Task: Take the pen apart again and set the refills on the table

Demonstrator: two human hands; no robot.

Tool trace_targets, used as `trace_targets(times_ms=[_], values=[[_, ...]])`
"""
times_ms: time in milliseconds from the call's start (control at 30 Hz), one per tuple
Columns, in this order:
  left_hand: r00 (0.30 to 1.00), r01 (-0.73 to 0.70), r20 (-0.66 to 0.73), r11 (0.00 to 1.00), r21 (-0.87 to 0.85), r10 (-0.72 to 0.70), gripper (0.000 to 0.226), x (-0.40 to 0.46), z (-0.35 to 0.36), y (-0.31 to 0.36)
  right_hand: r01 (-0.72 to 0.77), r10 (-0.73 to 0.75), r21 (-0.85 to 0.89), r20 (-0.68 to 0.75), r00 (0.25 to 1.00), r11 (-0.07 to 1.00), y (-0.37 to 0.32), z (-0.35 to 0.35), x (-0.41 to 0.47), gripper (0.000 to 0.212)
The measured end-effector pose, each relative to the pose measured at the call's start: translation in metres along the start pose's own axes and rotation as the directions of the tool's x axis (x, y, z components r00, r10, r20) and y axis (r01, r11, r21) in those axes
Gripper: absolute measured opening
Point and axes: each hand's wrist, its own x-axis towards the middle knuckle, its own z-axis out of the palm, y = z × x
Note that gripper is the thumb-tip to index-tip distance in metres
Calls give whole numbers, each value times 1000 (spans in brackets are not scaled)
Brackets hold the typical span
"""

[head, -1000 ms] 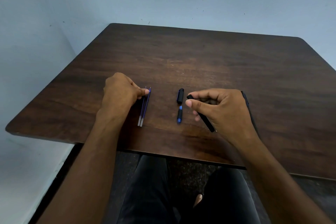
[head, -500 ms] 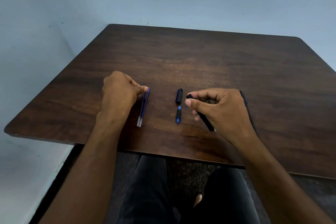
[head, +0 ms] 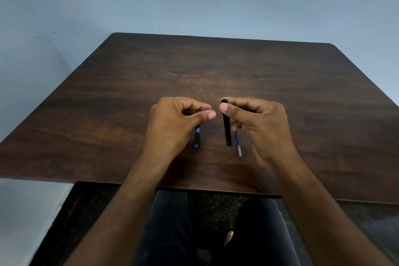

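Note:
My right hand (head: 257,123) grips a black pen barrel (head: 226,129), held upright between thumb and fingers above the dark wooden table (head: 121,97). A thin blue refill with a pale end (head: 238,147) pokes out below the same fingers. My left hand (head: 177,123) hovers just left of the barrel with its fingers curled and its thumb tip near the barrel's top. Nothing shows between its fingers. A short blue and black pen piece (head: 197,139) lies on the table under that hand, partly hidden by it.
The table's near edge (head: 194,190) runs just above my lap in dark trousers (head: 172,222). Pale blue walls (head: 194,2) stand behind and to the left. The left hand hides whatever lies beneath it.
My left hand left the refills at the left and came to the middle beside the barrel. My right hand raised the barrel more upright. The camera tilted up.

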Motion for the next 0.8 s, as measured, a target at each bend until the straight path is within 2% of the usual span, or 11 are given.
trace_targets(times_ms=[67,167,367,533,600,667,733,800], values=[[1000,-26,10,999,29,26,29,-3,9,4,1,1,65,-21,1000,998,2,-4,1,14],[998,-61,34,998,-19,62,49,-8,19,11,-17,22,141,-38,999,990,3,-9,2,16],[988,-151,-18,988,43,152,26,-11,30,17,-74,78,199,-15,997,977,6,-15,1,20],[984,-166,-45,980,110,172,23,-11,26,15,-135,130,148,43,991,980,3,-28,3,27],[984,-167,-34,976,141,173,23,-10,22,12,-132,132,28,26,991,991,2,-34,5,20],[985,-165,-27,968,187,173,23,-10,20,9,-128,127,-192,-19,992,973,0,-37,7,11],[986,-153,-26,963,220,163,22,-10,20,5,-162,157,-424,-48,986,891,-1,-35,11,13],[988,-145,-10,958,246,152,23,-11,20,1,-207,211,-578,-61,976,790,-1,-31,12,17]])
